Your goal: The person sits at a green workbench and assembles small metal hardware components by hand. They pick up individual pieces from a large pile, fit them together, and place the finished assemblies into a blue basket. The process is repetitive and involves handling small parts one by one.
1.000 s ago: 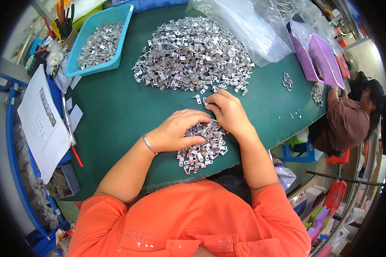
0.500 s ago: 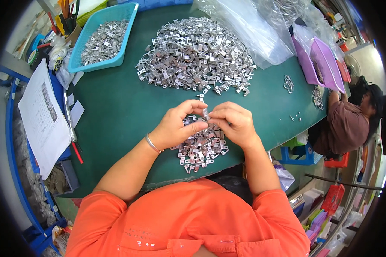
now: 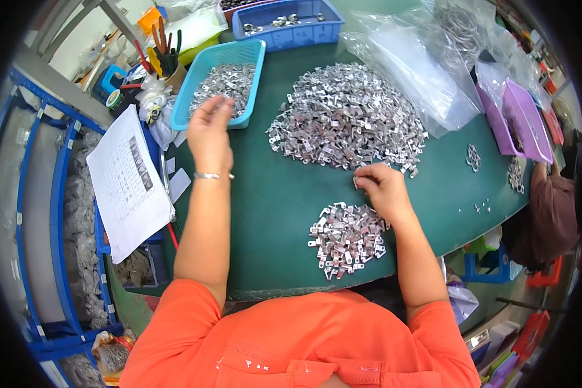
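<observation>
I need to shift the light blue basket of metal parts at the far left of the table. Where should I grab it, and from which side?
Grip the light blue basket by its bare near-left rim, coming from the person's left, where the left hand is already over its near edge. The rim is a raised, thin lip and the basket sits flat; the right side lies close to the big pile of metal clips.

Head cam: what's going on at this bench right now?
A person in an orange top sorts small metal clips on a green table. The left hand reaches out over the light blue tray of clips, fingers spread. The right hand pinches at the near edge of the large pile. A smaller pile lies close in front of the person. Another person sits at the far right.
</observation>
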A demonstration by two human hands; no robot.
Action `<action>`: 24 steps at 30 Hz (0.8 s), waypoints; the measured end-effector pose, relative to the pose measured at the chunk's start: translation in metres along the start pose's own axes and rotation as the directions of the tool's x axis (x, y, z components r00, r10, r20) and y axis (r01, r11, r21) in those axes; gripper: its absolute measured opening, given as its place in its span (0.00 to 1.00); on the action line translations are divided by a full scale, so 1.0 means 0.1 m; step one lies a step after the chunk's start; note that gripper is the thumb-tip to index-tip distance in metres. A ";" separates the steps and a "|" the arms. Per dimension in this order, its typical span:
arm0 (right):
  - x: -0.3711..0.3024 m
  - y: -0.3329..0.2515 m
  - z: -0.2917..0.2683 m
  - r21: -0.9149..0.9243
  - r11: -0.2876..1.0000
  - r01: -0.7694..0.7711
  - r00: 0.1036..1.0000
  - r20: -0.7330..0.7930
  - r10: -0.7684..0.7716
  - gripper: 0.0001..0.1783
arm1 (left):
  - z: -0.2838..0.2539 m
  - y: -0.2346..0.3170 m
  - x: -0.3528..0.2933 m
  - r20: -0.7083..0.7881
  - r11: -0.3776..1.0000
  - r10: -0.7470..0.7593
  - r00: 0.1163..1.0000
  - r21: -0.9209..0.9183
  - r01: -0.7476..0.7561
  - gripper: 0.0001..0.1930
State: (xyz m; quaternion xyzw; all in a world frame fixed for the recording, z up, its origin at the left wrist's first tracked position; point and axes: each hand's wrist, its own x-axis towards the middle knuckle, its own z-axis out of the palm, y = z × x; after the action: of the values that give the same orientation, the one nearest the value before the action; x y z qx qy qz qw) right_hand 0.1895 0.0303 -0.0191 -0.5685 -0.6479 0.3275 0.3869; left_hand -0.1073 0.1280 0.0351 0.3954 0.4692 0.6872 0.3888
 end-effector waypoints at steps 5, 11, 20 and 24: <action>-0.03 -0.11 -0.20 0.644 0.698 -0.314 0.949 0.234 0.211 0.09 | -0.09 -0.07 0.05 -0.113 0.989 0.006 0.994 0.148 0.011 0.26; -0.15 -0.03 -0.28 0.830 0.469 -0.302 0.953 0.282 0.115 0.08 | 0.49 -0.07 -0.86 0.382 0.961 -0.247 0.890 0.215 0.174 0.12; -0.19 -0.13 -0.39 0.055 0.978 -0.201 0.979 0.036 0.199 0.06 | 0.62 0.00 -1.42 0.789 0.897 -0.304 0.535 0.426 -0.119 0.03; -0.04 0.04 -0.23 -0.390 0.918 0.074 0.980 -0.141 -0.139 0.08 | 0.64 -0.03 -1.38 0.871 0.853 -0.291 0.397 0.424 -0.304 0.03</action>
State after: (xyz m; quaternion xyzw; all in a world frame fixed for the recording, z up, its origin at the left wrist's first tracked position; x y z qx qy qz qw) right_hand 0.2121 0.0266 -0.0119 -0.6221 -0.6950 0.1249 0.3381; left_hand 0.0040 0.0254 0.0236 0.7973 0.3420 0.2006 0.4550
